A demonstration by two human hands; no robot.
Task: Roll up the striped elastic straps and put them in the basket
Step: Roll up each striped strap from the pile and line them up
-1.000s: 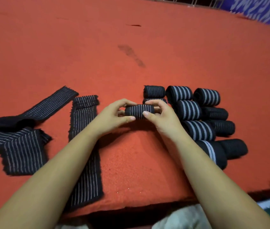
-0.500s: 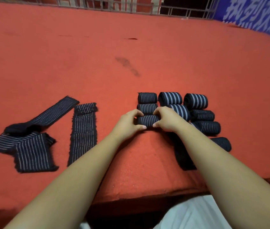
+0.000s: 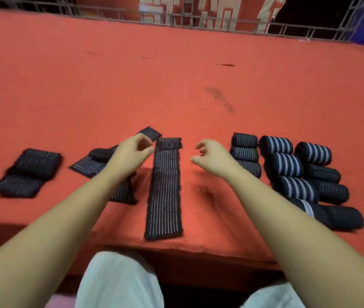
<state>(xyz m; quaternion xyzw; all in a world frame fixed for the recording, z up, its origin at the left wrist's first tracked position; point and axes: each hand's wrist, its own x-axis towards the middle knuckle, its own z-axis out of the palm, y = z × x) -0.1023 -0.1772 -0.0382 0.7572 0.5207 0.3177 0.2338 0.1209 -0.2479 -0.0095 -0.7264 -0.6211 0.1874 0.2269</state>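
Left hand (image 3: 132,150), right hand (image 3: 212,157) released roll (image 3: 250,169).

I saw black straps (image 3: 164,187) with thin white stripes on the red cloth (image 3: 110,85); some rolls (image 3: 275,145) had wider white stripes. The trousers (image 3: 118,281) were white.

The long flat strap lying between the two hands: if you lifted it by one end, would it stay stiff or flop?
Probably floppy: the flat strap lies limp on the red cloth, its far end folded over. Likely light, being thin fabric. Flat, it should not roll, unlike the rolled straps nearby.
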